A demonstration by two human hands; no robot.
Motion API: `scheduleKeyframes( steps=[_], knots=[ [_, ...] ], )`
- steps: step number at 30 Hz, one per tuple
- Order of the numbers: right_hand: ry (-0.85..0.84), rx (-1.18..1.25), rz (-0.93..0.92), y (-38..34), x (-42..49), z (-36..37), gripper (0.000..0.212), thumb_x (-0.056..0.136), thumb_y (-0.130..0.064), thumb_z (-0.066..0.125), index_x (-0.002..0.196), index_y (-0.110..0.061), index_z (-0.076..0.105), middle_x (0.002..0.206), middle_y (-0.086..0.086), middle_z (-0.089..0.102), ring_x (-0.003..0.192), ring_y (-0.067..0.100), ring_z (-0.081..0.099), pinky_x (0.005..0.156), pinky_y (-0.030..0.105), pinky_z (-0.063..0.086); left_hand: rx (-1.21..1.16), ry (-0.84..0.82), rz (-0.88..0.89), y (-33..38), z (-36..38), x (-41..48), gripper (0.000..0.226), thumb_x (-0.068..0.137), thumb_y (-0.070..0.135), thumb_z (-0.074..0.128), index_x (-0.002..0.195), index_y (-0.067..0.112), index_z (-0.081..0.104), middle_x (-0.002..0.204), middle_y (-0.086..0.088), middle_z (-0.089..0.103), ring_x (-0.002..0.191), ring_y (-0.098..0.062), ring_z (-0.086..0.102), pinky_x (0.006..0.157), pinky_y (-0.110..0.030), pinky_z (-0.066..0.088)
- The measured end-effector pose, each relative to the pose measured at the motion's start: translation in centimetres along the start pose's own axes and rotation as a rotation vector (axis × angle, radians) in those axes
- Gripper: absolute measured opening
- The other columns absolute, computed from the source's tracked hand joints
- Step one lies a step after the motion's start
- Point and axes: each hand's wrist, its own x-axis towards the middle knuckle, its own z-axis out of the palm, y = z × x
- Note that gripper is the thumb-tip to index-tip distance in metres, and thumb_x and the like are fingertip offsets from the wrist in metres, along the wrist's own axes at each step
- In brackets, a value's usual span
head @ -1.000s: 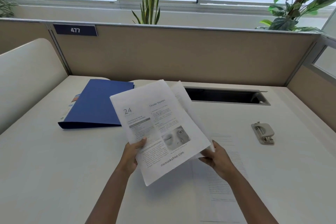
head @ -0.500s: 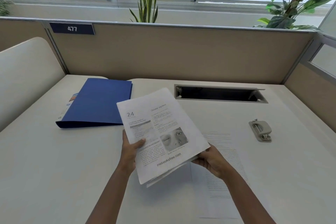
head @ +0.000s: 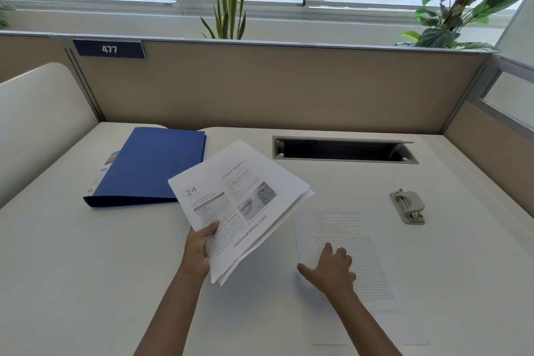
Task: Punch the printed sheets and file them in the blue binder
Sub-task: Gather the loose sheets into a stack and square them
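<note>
Left hand (head: pixel 199 248) grips a stack of printed white sheets (head: pixel 239 205) above the desk (head: pixel 86 283) while the open right hand (head: pixel 329 269) presses a lone page (head: pixel 346 240); grey hole punch (head: pixel 407 206) untouched near the right edge, closed blue binder (head: pixel 153 166) at back left, punching and filing apparently ahead.

One binder (head: pixel 150 166), one punch (head: pixel 407 206), two plants (head: pixel 228 3).

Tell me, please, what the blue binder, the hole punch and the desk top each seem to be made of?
Blue binder: likely card or board under a matte, faintly textured blue covering; no shine.
Hole punch: grey-beige painted body, probably metal or plastic, with a brighter metal bar on top.
Desk top: smooth off-white laminate by its look, evenly coloured with a soft sheen.
</note>
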Motion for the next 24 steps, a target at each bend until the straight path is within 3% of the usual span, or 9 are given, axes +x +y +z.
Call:
scheduleKeyframes(
  steps=[5,11,15,17,20,24],
  knots=[
    [0.029,-0.127,0.014,-0.9,-0.2,1.2,0.089,0.080,-0.054,0.054,0.144,-0.008,0.012,0.140,0.017,0.027,0.128,0.029,0.030,0.097,0.043,0.039,0.020,-0.010,0.009,0.2,0.3,-0.1,0.032,0.090,-0.002,0.044,0.105,0.022,0.060,0.080,0.000,0.076,0.068,-0.019,0.073,0.055,-0.035,0.060],
    [0.069,-0.173,0.013,-1.4,0.4,1.7,0.069,0.081,-0.029,0.056,0.138,-0.011,0.022,0.131,0.014,0.038,0.119,0.027,0.038,0.089,0.039,0.045,0.104,0.022,0.048,0.3,0.7,-1.0,0.033,0.091,0.000,0.044,0.115,0.020,0.054,0.102,-0.005,0.063,0.089,-0.024,0.060,0.052,-0.031,0.059],
    [0.132,-0.237,-0.060,-0.9,0.1,1.8,0.069,0.083,-0.015,0.055,0.141,-0.011,0.018,0.128,0.016,0.042,0.114,0.028,0.044,0.085,0.036,0.048,0.110,0.049,0.077,0.5,0.6,-1.4,0.032,0.090,-0.004,0.044,0.105,0.021,0.058,0.098,-0.004,0.066,0.088,-0.023,0.061,0.054,-0.032,0.060],
    [0.127,-0.127,-0.120,-0.3,0.3,0.9,0.064,0.084,-0.008,0.049,0.141,-0.010,0.020,0.122,0.017,0.049,0.110,0.030,0.050,0.081,0.034,0.047,0.119,0.052,0.086,0.8,0.3,-1.4,0.034,0.089,-0.004,0.044,0.104,0.022,0.058,0.100,-0.004,0.066,0.090,-0.024,0.061,0.057,-0.033,0.060],
    [0.118,0.262,-0.199,0.6,0.7,-2.5,0.048,0.081,0.004,0.043,0.128,-0.005,0.040,0.110,0.022,0.059,0.095,0.032,0.059,0.064,0.027,0.040,0.132,0.044,0.103,1.3,-0.1,-1.6,0.035,0.090,-0.003,0.044,0.112,0.020,0.056,0.107,-0.006,0.062,0.094,-0.025,0.060,0.060,-0.033,0.060],
    [-0.015,0.903,-0.188,0.7,0.4,-7.8,0.037,0.079,0.009,0.045,0.110,-0.007,0.056,0.092,0.013,0.062,0.073,0.026,0.057,0.058,0.025,0.047,0.071,0.033,0.086,1.6,-0.7,-1.8,0.030,0.092,0.003,0.043,0.103,0.024,0.060,0.087,0.000,0.074,0.076,-0.017,0.071,0.054,-0.032,0.060]
  ],
)
